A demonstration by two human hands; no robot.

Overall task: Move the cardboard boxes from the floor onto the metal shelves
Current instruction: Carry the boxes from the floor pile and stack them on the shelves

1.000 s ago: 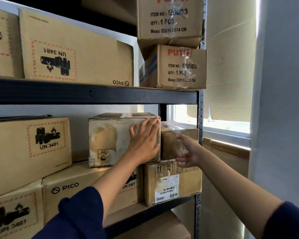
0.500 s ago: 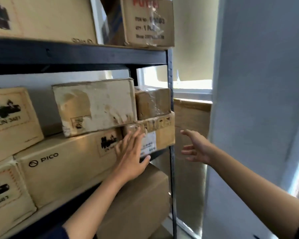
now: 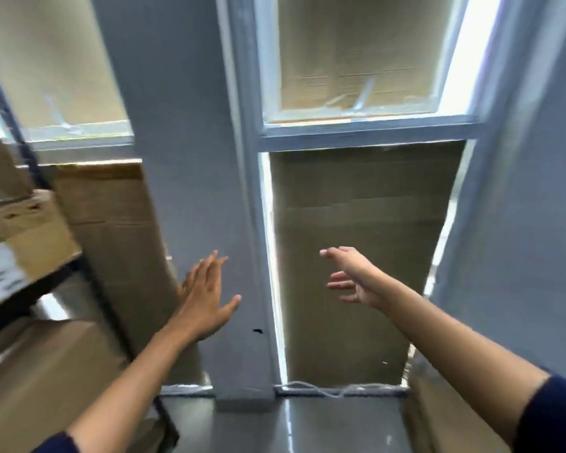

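Hands are both empty: left hand (image 3: 206, 299) and right hand (image 3: 353, 279) spread loose right of the metal shelves (image 3: 89, 273) (probably between boxes).

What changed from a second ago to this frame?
The left hand lifted its palm off the worn box on the middle shelf; the right hand left the small box beside it. View swung right to the wall pillar. Both hands remain open, holding nothing.
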